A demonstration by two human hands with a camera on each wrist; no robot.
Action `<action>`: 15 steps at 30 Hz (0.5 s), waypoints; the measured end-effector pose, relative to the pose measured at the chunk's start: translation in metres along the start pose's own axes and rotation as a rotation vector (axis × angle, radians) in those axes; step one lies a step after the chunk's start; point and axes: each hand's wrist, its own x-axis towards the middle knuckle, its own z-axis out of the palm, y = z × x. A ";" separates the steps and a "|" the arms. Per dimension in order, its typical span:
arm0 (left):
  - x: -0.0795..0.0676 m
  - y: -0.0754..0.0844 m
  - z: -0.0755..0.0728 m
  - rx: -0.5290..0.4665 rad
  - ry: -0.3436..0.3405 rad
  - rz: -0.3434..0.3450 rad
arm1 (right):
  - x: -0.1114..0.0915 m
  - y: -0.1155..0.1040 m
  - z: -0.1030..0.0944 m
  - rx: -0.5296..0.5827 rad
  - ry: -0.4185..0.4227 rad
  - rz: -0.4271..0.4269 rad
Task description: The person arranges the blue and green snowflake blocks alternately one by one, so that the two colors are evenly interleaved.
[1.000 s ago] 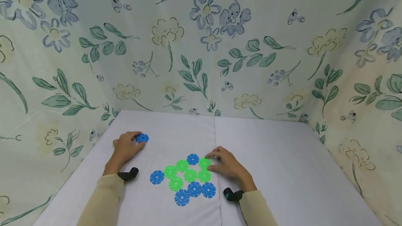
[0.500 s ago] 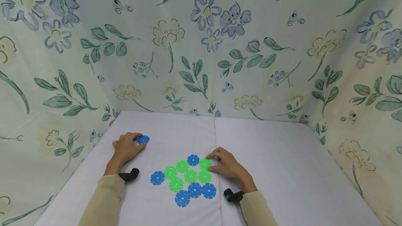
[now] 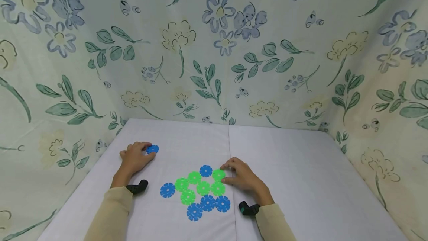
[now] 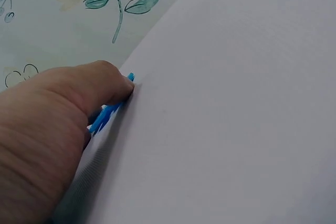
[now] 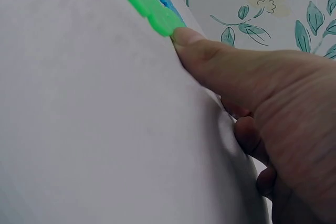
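My left hand [image 3: 135, 156] is at the far left of the table, its thumb and fingers pinching the edges of a blue snowflake building disc [image 3: 152, 149]. In the left wrist view this blue disc [image 4: 107, 116] lies low over the white cloth, partly covered by the thumb. Near the middle, my right hand [image 3: 244, 174] holds a green snowflake disc [image 3: 219, 175] between thumb and index finger. In the right wrist view the thumb tip presses against the rim of a green disc [image 5: 167, 22]. That green disc sits at the right end of a cluster of several green discs [image 3: 203, 188].
A blue disc [image 3: 206, 171] stands behind the green cluster and another blue disc [image 3: 167, 190] at its left end. In front is a row of linked blue discs [image 3: 208, 203]. A white cloth [image 3: 284, 181] covers the table, with a flowered curtain [image 3: 214, 47] around it.
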 end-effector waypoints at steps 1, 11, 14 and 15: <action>0.000 0.000 0.000 0.002 -0.001 0.001 | 0.000 0.000 0.000 -0.006 -0.001 0.001; -0.001 0.000 -0.001 0.015 0.000 0.005 | -0.001 -0.004 -0.001 -0.043 0.029 0.022; -0.001 0.001 -0.001 0.014 0.000 0.004 | -0.002 -0.004 -0.001 -0.072 0.049 0.018; -0.001 0.001 0.000 0.013 -0.001 0.003 | -0.002 -0.004 -0.001 -0.081 0.058 0.016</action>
